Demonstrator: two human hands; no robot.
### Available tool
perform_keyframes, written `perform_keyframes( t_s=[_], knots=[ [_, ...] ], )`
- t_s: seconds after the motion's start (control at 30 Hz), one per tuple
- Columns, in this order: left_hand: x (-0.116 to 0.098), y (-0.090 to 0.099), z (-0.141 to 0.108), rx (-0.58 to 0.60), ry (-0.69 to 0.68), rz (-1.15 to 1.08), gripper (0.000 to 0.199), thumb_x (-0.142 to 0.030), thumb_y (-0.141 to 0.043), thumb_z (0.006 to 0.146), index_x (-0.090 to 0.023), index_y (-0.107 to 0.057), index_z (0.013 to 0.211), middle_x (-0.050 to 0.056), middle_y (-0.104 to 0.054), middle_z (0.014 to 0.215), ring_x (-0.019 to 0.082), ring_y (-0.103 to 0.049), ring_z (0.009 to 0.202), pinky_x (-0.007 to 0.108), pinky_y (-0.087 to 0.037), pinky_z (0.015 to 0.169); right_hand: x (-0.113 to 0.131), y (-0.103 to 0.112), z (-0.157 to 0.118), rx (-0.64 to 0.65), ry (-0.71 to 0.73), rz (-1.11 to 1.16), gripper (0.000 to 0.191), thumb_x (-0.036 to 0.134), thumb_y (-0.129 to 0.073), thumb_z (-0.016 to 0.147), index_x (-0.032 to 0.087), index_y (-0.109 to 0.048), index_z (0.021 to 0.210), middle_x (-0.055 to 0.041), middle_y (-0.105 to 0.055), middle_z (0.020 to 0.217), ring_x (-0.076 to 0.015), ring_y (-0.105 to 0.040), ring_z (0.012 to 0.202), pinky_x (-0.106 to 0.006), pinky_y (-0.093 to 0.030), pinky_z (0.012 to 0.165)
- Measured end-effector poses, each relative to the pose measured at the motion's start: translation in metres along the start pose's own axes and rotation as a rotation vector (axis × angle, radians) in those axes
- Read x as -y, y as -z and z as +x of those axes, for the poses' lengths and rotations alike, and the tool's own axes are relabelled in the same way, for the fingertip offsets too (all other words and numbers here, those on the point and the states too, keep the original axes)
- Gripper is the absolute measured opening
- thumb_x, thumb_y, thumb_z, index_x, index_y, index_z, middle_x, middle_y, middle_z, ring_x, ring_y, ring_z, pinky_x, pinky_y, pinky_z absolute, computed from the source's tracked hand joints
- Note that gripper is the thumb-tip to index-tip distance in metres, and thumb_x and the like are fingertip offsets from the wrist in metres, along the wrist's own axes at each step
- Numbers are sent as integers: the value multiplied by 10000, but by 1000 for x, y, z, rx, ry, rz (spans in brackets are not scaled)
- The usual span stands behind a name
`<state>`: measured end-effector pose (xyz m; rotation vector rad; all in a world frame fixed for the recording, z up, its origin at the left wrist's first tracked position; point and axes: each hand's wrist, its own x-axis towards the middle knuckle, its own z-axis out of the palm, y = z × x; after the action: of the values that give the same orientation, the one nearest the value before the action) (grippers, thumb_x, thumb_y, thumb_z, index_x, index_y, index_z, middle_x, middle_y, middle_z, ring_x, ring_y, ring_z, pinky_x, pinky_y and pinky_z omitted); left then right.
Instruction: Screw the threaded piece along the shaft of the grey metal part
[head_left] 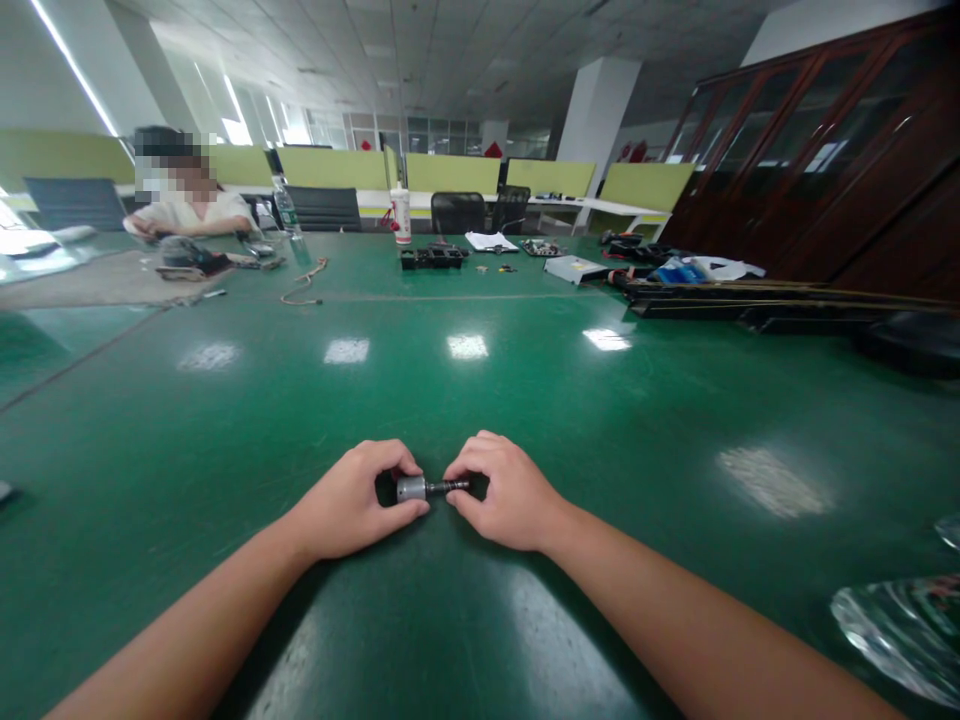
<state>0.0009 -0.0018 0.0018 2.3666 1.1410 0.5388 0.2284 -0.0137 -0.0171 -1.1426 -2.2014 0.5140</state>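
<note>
A small silver metal cylinder (pixel 412 488), with a thin dark shaft (pixel 436 488) that looks threaded or grooved, lies sideways just over the green table. My left hand (pixel 360 503) curves round the cylinder, thumb and fingers pinching it near its right end. On the other side, my right hand (pixel 504 490) pinches the shaft between thumb and fingertips. Both hands rest low at the near middle of the table, a short gap between them. The fingertips hide part of the piece, and its exact kind is too small to tell.
The green table (pixel 420 390) is glossy. Across it stand a black plastic part (pixel 432 259), a white bottle (pixel 401 215), a clear bottle (pixel 286 205) and a cord (pixel 304 285). Dark long parts (pixel 697 300) lie right; a clear object (pixel 900 630) sits near right. A person (pixel 191 212) sits far left.
</note>
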Motion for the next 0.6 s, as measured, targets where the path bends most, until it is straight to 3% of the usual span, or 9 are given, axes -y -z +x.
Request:
perform_keyframes(
  t_s=[0.43,0.6],
  knots=[
    [1,0,0,11,23,-14,207,-362,-704,796,-190,-637,892,18,-677,885,205,-616,837,314,-438,780,-6,4,-1,1,-37,-12,83,140,-705,737,202,-706,792,-8,-684,795,-177,-575,820,-333,-409,791],
    [-1,1,1,11,50,-18,216,-376,-701,799,-189,-629,877,20,-675,881,207,-613,829,313,-437,765,-15,12,-1,-55,-129,-72,87,122,-690,704,195,-701,750,-13,-674,764,-176,-575,781,-316,-406,729]
  ],
)
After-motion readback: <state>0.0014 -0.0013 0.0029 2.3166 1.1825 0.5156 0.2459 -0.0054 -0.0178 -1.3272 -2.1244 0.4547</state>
